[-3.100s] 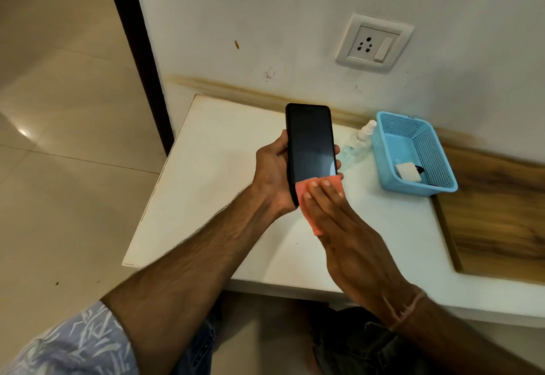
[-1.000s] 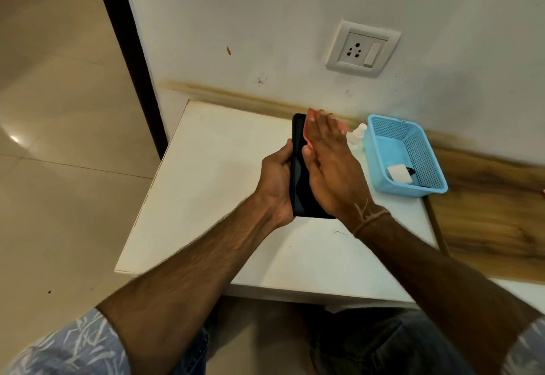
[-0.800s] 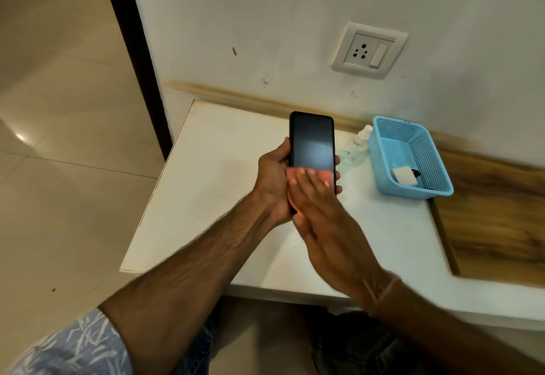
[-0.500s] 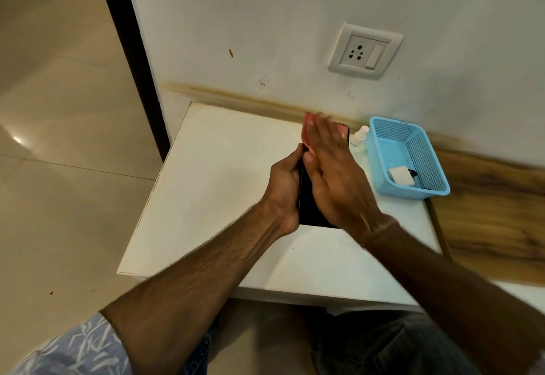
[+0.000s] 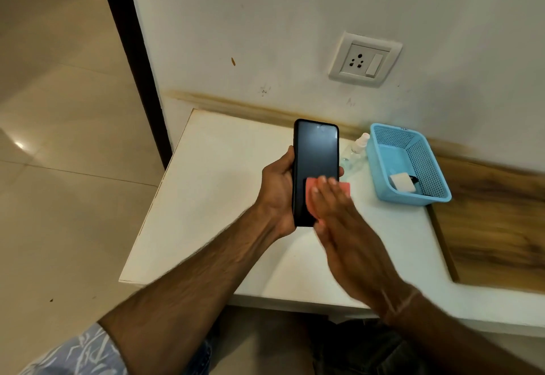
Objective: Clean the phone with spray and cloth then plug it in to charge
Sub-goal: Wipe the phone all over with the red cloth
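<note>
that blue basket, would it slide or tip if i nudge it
Probably slides easily: the blue basket looks like thin mesh plastic and holds little, mainly a small white block. Its low, wide shape makes tipping unlikely.

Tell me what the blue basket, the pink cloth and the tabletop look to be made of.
Blue basket: moulded plastic, it seems, matte, with perforated mesh walls. Pink cloth: thin soft fabric, perhaps microfibre; the weave is too blurred to tell. Tabletop: smooth white surface with a faint sheen, likely laminate or painted board; which one is unclear.
</note>
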`<state>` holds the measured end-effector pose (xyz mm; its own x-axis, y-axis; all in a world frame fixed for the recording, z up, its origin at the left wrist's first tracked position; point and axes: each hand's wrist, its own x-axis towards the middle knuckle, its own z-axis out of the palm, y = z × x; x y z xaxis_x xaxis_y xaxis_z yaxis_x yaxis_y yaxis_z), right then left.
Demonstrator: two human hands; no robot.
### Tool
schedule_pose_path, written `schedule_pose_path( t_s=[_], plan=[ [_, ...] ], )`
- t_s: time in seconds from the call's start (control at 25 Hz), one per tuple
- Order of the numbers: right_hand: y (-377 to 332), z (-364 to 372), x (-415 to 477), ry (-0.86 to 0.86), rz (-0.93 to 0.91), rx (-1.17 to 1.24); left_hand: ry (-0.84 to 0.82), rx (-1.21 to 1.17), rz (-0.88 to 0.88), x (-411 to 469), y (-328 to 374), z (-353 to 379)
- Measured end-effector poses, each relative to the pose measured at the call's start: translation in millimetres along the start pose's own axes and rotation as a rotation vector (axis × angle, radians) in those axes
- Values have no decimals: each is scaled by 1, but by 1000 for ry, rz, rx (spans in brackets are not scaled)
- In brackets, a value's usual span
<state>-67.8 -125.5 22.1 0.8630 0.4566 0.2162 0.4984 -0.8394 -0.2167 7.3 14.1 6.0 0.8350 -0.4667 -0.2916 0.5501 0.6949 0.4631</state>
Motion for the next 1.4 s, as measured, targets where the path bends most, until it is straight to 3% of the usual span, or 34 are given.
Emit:
schedule_pose_path(
  t_s=[0.2,0.36,0.48,0.72,0.88,1.0,1.24,1.4],
  plan=[
    [0,-16,90,138,281,90,74,110,37,1,-12,6],
    [-25,6,61,85,106,142,48,21,23,-1,-6,-1],
    [-6,3,20,29,-39,35,72,38,9,0,-2,-5],
    [15,-13,77,143,239,66,161,127,47,4,-8,5],
    [-10,0,77,86,73,87,143,84,26,-1,-4,3],
    [7,-9,54,64,-67,-24,145,125,34,-3,-3,1],
    [24,-18,87,108,250,61,190,172,49,1,-11,8],
    [-2,-4,75,94,104,85,196,139,34,0,-7,3]
  ],
)
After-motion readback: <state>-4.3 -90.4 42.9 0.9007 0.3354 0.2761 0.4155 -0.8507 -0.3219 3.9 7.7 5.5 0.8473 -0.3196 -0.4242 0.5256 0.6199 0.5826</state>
